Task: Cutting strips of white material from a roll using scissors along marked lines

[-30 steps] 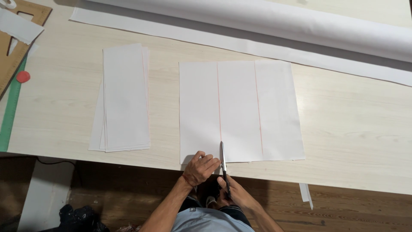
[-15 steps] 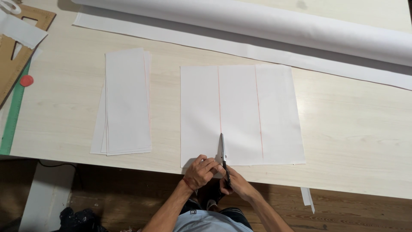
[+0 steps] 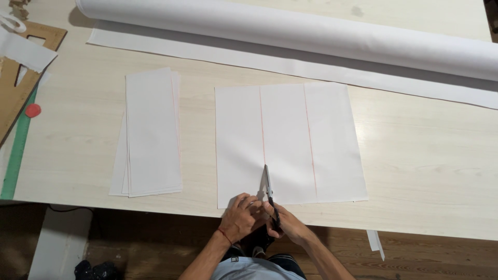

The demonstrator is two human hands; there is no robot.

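A white sheet with two thin red lines lies flat near the table's front edge. Scissors cut into its front edge along the left red line, blades pointing away from me. My right hand grips the scissors' dark handles. My left hand rests on the sheet's front edge just left of the blades, holding the paper down.
A stack of narrow white strips lies to the left. A large white roll with its loose end runs across the back of the pale wooden table. A wooden template, red disc and green ruler sit far left.
The scissor blades have advanced a little further up the left red line. Both hands stay at the sheet's front edge.
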